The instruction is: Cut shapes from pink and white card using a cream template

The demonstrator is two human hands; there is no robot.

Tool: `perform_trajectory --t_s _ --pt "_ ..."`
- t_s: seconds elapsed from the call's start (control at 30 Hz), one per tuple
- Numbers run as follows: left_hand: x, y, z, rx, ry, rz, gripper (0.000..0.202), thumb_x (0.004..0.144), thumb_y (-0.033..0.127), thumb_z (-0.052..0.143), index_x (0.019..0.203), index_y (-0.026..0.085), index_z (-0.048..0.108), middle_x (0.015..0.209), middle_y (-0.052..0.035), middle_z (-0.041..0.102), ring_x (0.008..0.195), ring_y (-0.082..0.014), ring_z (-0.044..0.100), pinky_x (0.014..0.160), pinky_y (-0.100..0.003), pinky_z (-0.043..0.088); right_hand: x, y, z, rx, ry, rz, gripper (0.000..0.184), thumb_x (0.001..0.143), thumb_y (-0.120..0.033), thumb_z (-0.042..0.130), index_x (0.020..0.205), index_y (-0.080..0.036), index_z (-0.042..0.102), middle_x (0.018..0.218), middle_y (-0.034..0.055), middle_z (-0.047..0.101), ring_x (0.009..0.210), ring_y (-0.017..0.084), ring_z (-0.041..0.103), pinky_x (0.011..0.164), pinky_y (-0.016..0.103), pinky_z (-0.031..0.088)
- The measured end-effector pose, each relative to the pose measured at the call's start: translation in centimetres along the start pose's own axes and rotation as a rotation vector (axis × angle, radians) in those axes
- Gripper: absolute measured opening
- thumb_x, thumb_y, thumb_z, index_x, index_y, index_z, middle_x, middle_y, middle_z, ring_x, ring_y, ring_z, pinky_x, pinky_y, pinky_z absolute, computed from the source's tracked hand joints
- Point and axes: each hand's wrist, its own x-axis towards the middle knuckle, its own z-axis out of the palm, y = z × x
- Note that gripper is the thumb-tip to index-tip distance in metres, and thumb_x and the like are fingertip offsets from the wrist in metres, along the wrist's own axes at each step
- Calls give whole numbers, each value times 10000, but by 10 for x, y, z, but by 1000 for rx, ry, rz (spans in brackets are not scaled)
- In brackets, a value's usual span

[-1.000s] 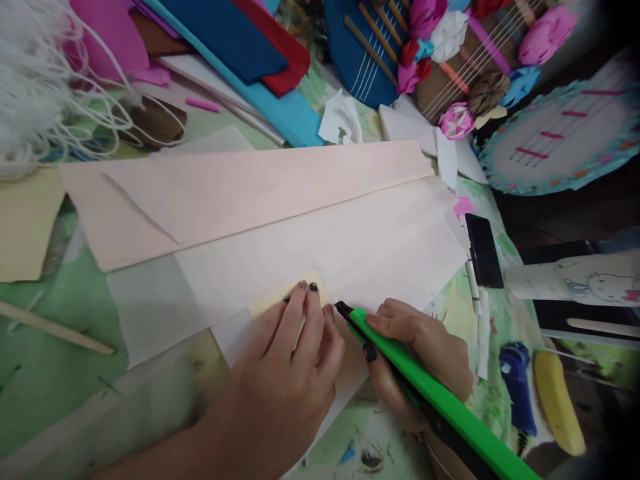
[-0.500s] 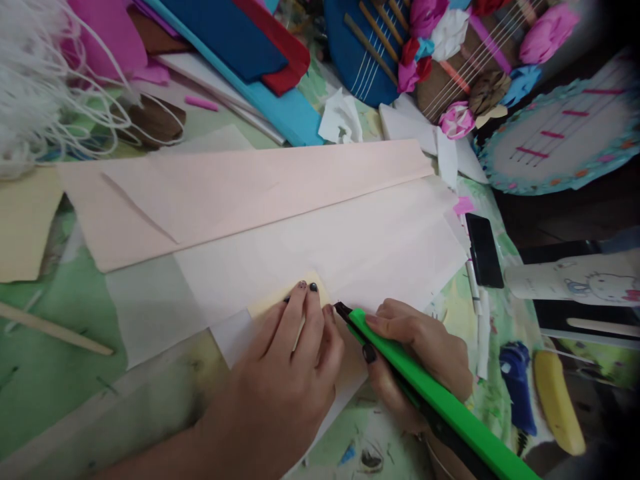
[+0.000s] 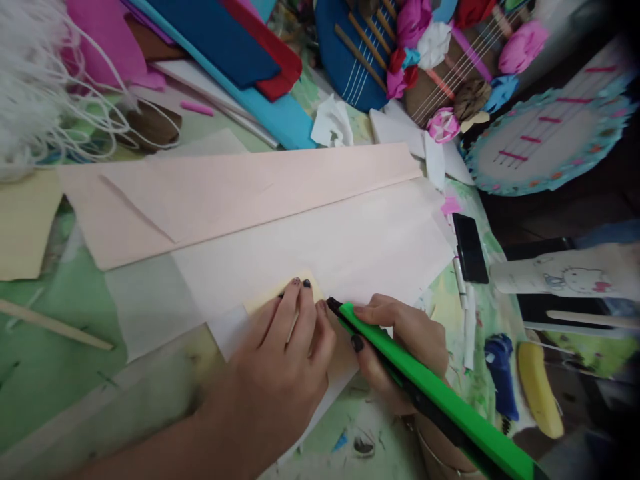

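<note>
My left hand (image 3: 285, 373) lies with its fingers stretched out, pressing down a small pale yellow piece of paper (image 3: 260, 297). Under this piece is a white paper sheet (image 3: 320, 247). In the closed grip of my right hand (image 3: 415, 333) is a long green-and-black tool (image 3: 425, 383) shaped like a stapler, its narrow black tip at the yellow piece's right edge, close to my left fingers. Whether the tip grips the paper, I cannot tell. A long pale pink strip (image 3: 225, 200) rests along the sheet's far side.
White string (image 3: 40, 87) is heaped at the far left beside coloured foam sheets. Paper guitar models (image 3: 550, 127) stand at the back right. Along the right side are a phone (image 3: 470, 247), a white bottle (image 3: 550, 270) and a yellow object (image 3: 540, 390). A wooden stick (image 3: 55, 325) lies left.
The whole view has shifted slightly, so most things appear a little further left. Both hands keep their places at the yellow paper, and the green tool stays in my right hand.
</note>
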Motion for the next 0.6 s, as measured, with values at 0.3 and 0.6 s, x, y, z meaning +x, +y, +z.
perform_trajectory --t_s 0.3,0.6 --pt "2 -1 -2 7 2 6 368 881 224 506 1092 -11 696 1160 -313 673 1105 -444 656 854 -521 587 -13 -2 -8 45 -122 3 279 850 -191 593 1123 -208 538 793 16 653 648 140 631 561 237 519" --pt "1 0 -3 26 17 15 349 888 212 490 1074 9 705 1159 -316 670 1095 -441 663 833 -519 594 -36 4 8 22 -50 25 390 793 -125 599 1164 -226 540 867 32 695 769 190 699 633 271 574"
